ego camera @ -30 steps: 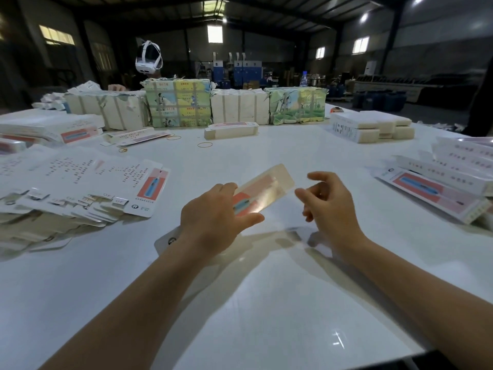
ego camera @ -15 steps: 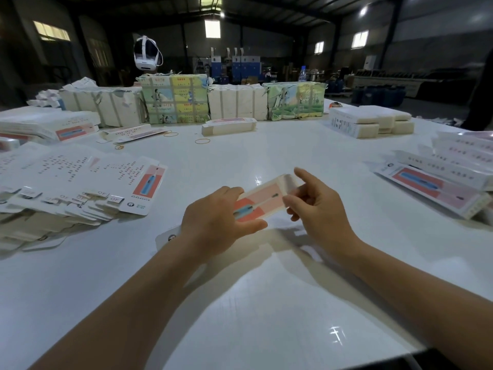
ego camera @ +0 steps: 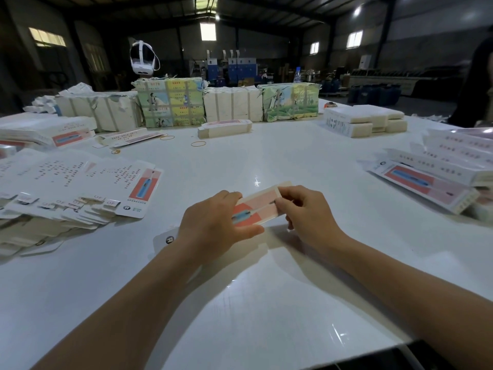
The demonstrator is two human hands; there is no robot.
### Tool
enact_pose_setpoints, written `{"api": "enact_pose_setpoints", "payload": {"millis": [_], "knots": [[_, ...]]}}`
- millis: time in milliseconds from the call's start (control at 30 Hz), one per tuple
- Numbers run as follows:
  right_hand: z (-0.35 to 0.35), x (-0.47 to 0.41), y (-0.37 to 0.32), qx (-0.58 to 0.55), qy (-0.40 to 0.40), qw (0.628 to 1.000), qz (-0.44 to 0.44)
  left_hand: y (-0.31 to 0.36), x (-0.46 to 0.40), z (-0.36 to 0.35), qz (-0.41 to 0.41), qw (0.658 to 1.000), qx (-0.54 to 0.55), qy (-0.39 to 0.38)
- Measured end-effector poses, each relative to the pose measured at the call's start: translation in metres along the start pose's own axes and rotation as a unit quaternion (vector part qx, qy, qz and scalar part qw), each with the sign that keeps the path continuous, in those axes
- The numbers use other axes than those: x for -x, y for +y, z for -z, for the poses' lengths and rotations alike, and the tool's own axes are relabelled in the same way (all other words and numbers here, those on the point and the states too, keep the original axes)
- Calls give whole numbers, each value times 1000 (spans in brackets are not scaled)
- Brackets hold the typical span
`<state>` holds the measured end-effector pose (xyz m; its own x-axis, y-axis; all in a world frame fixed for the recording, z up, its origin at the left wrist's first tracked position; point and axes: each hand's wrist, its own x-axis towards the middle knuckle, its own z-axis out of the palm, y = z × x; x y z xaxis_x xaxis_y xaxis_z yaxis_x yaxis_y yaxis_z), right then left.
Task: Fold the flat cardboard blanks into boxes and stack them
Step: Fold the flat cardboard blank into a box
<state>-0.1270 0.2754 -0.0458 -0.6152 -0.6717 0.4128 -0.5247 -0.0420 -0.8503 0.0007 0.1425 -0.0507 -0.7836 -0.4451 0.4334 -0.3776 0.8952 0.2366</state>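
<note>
From the head camera, the person's two bare forearms reach forward over a white bench (ego camera: pixel 266 303). Between the hands, raised a little above the bench top, is a cardboard blank (ego camera: pixel 257 208) printed in red and pink with a blue toothbrush picture. The left hand (ego camera: pixel 213 225) grips its near end, thumb laid along the lower edge and fingers curled over the top. The right hand (ego camera: pixel 306 209) pinches the far end, fingers curled round the edge. A white tab of the same blank shows below the left wrist.

To the left, a fanned pile of flat blanks (ego camera: pixel 77 190) lies spread on the bench. To the right sits a stack of folded boxes (ego camera: pixel 437 180), long and narrow, with the same toothbrush print.

Along the far edge stand wrapped bundles (ego camera: pixel 170 102), some in plain paper, some in coloured printed paper. In front of them lie a small strapped pack (ego camera: pixel 225 128), several rubber bands (ego camera: pixel 198 143), and further right a block of white stacks (ego camera: pixel 365 120). A white headset (ego camera: pixel 142 58) shows behind the bundles.
</note>
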Motion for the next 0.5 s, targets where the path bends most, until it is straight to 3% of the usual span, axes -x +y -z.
{"api": "enact_pose_setpoints", "payload": {"millis": [200,233,300,367,400,500], "knots": [[9,-7,6,160,111,981,24,1,-1,3,10,999,40,6],[11,-9,9,114,99,988,-10,1,0,3,11,999,39,9],[11,-11,7,-103,45,985,-131,3,1,3,10,999,38,13],[10,-13,7,-321,-18,921,-221,5,2,3,8,999,41,10],[10,-15,7,-352,-38,909,-222,6,2,3,8,999,44,4],[9,-12,8,-322,-34,934,-149,8,2,5,12,998,61,-12]]}}
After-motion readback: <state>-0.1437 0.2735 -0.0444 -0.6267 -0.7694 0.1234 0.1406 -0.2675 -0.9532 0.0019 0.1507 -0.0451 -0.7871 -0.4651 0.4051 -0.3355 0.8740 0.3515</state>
